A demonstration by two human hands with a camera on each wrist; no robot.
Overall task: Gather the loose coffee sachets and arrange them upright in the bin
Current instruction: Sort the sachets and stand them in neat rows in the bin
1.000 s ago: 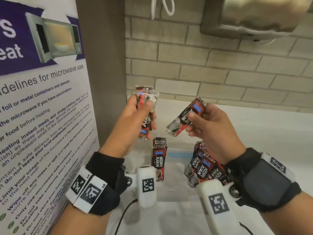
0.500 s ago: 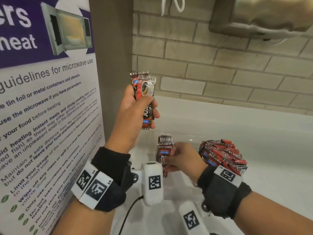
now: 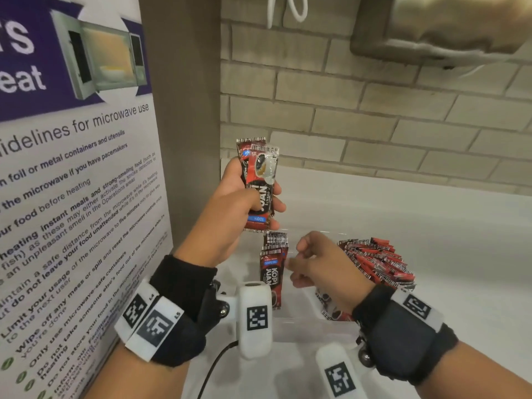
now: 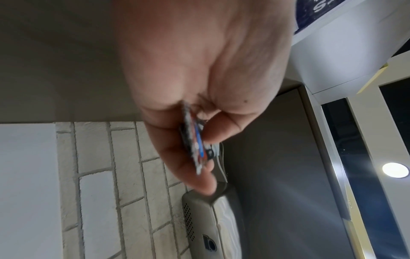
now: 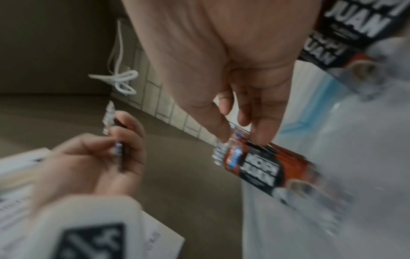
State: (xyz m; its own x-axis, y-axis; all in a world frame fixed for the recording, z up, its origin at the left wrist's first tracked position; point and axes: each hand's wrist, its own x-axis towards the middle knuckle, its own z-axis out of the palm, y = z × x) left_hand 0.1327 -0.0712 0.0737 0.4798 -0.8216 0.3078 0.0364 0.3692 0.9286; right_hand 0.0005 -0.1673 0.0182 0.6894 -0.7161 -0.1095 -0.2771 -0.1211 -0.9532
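Note:
My left hand is raised above the counter and grips a small stack of red-and-black coffee sachets, thumb across their front; the left wrist view shows this stack edge-on between thumb and fingers. Below stands a clear plastic bin. A few sachets stand upright at its left end, and a thick row of sachets fills its right end. My right hand hovers just right of the left group, fingers loosely curled and holding nothing. In the right wrist view its fingertips sit at the top of those standing sachets.
A microwave-guidelines poster stands close on the left beside a brown pillar. A brick wall runs behind the white counter. A metal dispenser and a white cord hang above.
My right hand carried one sachet down from mid-air to the upright group at the bin's left end and let go of it. The left hand still holds its stack up.

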